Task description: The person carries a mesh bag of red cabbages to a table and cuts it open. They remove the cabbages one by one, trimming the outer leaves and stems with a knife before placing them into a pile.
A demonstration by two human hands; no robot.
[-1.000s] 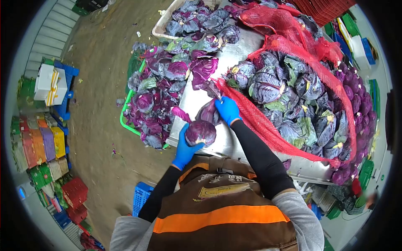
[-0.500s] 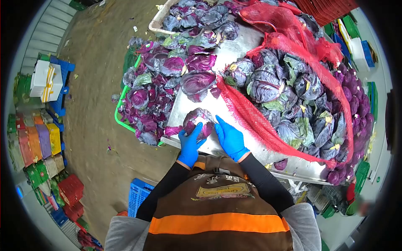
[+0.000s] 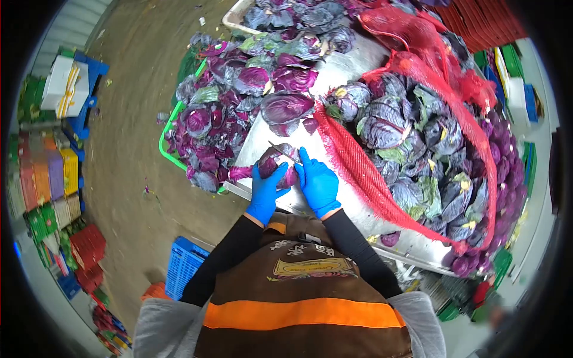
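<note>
Both hands wear blue gloves at the near edge of a metal table (image 3: 358, 203). My left hand (image 3: 266, 190) is wrapped round the lower left side of a red cabbage (image 3: 287, 178). In my right hand (image 3: 317, 184) is a small knife (image 3: 283, 151), its blade pointing up and left across the top of the cabbage. The handle is hidden in my fingers. Loose purple leaves (image 3: 287, 108) lie just beyond the cabbage. To the right, a red mesh sack (image 3: 352, 173) lies open around several untrimmed cabbages (image 3: 385, 125).
A green-rimmed crate (image 3: 173, 156) heaped with leaves stands left of the table. Trimmed red cabbages (image 3: 504, 173) are piled at the far right. A pale tray (image 3: 234, 18) of leaves is at the back. On the floor at lower left is a blue crate (image 3: 186, 265).
The knife blade now shows over the cabbage, held in my right hand. The cabbage has turned in my left hand. The whole view has shifted slightly.
</note>
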